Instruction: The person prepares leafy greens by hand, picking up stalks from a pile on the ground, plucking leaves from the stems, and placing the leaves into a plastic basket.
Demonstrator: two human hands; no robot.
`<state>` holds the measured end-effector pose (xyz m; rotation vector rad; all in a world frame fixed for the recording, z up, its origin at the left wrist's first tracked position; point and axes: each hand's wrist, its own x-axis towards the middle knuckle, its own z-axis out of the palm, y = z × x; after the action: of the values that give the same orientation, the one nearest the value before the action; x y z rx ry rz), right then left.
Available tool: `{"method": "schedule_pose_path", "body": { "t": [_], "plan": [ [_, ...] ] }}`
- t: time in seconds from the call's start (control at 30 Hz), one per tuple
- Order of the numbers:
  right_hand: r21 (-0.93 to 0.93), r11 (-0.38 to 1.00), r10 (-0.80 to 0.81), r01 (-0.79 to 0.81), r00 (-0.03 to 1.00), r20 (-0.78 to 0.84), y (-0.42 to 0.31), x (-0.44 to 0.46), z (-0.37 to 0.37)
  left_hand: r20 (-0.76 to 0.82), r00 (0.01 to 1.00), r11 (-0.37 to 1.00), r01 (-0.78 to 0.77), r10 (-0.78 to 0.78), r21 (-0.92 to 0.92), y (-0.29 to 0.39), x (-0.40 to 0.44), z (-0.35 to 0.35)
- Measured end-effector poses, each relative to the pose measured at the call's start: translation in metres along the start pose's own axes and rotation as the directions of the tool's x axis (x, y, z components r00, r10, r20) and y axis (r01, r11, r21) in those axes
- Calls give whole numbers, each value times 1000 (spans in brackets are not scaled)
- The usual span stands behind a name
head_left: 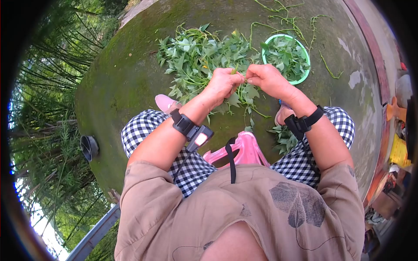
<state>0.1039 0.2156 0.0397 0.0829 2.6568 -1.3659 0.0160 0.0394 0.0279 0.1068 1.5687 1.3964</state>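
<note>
My left hand (pixel 223 85) is closed around a leafy green vine (pixel 236 99), whose leaves hang below the fingers. Close beside it, my right hand (pixel 267 79) has thumb and forefinger pinched together at the vine's stem. Both hands are above the near edge of a large heap of leafy vines (pixel 196 54) on the ground. Just beyond my right hand stands a round basket (pixel 298 81) with a mint-green rim, filled with picked leaves (pixel 285 54).
Bare stems (pixel 289 19) lie scattered beyond the basket on the mossy concrete (pixel 117 82). Between my knees is a pink plastic stool (pixel 246 145). More leaves (pixel 285 140) lie by my right foot. A dark pot (pixel 89 148) stands at left, near bamboo.
</note>
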Motion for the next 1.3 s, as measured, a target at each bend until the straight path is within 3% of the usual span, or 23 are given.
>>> {"method": "schedule_pose_path", "body": {
  "t": [0.13,0.43,0.63,0.73,0.77,1.07,1.13,1.2,1.27,1.3],
  "plan": [
    [80,997,-10,14,999,-46,0,-3,2,-9,1000,998,20,-21,-63,2,0,2],
    [39,998,-43,51,982,-184,6,-6,16,15,1000,999,22,-22,-47,3,0,4],
    [103,979,-140,174,950,-278,1,-9,16,37,998,999,47,-46,-17,0,0,6],
    [256,964,-4,73,966,-260,6,-6,5,4,998,998,58,-58,-6,-4,-1,5],
    [301,948,-13,106,955,-297,9,-4,-2,-7,998,998,59,-59,-4,-5,-1,4],
    [382,922,220,-55,889,-402,31,-7,-62,-36,993,993,115,-115,-15,-19,4,-8],
    [238,960,244,-148,857,-454,48,-8,-73,-14,990,990,140,-140,-24,-22,5,-10],
    [22,958,254,-287,809,-530,59,-9,-84,67,978,968,206,-198,-144,-19,5,-12],
    [-153,859,282,-489,701,-655,62,-10,-89,123,965,935,257,-233,-245,-20,4,-14],
    [-182,835,290,-519,697,-656,58,-8,-86,137,961,919,269,-238,-289,-20,5,-14]
  ]
}}
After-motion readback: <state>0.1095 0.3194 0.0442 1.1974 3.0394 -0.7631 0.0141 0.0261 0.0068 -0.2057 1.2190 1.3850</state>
